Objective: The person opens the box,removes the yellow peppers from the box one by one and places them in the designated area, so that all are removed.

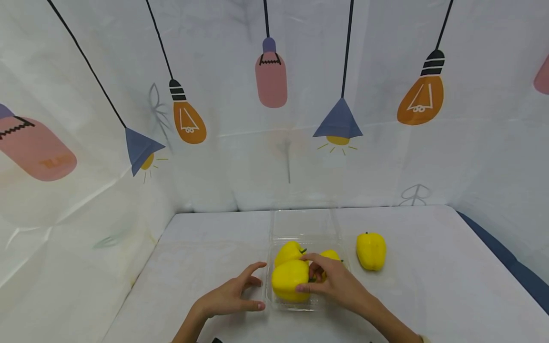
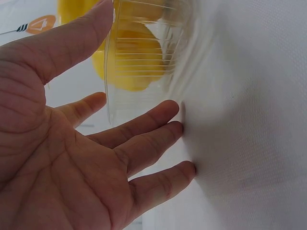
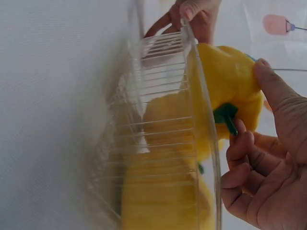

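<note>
The right hand point(image 1: 336, 281) is shown with the front yellow pepper point(image 1: 289, 281) pinched between thumb and fingers, while the left hand point(image 1: 229, 295) is held wide and holds nothing, its fingers spread beside the left side of a clear container point(image 1: 296, 308). In the head view, the container is seen on the white surface point(image 1: 206, 252), between its left and right edges, with the transparent lid point(image 1: 304, 223) folded back toward the far edge. The gripped pepper is placed at the container's near left corner; behind it a rear pepper point(image 1: 287, 253) is seen, and toward the right side another pepper point(image 1: 330, 254), partly covered by the right hand. A lone pepper point(image 1: 371, 251), shown in the head view only, is set on the surface, between the container and the surface's right edge. By the right wrist view it is added that the gripped pepper is raised partly above the container's rim and that its green stem point(image 3: 225, 114) is met by curled fingers. By the left wrist view, left fingertips are shown at the surface; whether the rim is touched by the left thumb cannot be told.
</note>
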`<state>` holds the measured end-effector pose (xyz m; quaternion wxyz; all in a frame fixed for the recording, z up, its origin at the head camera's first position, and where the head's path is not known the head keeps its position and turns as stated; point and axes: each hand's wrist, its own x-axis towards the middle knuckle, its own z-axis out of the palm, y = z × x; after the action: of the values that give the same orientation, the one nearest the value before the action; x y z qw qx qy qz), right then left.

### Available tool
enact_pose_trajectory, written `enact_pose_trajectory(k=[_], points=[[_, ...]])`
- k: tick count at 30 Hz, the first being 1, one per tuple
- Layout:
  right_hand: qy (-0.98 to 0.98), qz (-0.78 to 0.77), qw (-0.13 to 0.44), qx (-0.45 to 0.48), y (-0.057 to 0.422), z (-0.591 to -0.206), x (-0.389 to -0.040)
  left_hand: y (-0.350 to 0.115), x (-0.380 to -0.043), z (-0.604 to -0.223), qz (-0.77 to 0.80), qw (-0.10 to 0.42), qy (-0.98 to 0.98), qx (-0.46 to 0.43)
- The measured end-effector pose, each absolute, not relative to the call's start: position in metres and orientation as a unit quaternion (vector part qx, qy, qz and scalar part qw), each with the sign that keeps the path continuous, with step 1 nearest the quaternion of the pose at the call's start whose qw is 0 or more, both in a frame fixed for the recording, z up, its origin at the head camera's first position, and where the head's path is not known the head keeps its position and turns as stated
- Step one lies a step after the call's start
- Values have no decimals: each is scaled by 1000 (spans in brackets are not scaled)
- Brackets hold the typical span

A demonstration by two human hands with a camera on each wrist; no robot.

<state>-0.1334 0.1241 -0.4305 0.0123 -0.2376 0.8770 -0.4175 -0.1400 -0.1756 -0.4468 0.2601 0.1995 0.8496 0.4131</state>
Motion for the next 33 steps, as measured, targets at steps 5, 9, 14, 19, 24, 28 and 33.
enact_pose_trajectory(k=[5,9,14,19,24,28,33], points=[[875,-421,6,-240,127,-425,-132,-175,-140,-447,413,262,850,195],[878,-417,7,-237,131,-420,-131,-175,-140,-447,411,261,851,197],[875,-419,-12,-243,137,-414,-131,-176,-141,-448,408,258,852,202],[877,-417,-27,-238,145,-410,-133,-176,-141,-447,406,254,853,207],[885,-404,-23,-231,153,-406,-135,-177,-141,-447,406,254,853,208],[892,-391,-30,-225,160,-402,-135,-176,-141,-446,405,255,853,207],[900,-373,-51,-221,169,-398,-135,-176,-141,-446,402,255,856,203]])
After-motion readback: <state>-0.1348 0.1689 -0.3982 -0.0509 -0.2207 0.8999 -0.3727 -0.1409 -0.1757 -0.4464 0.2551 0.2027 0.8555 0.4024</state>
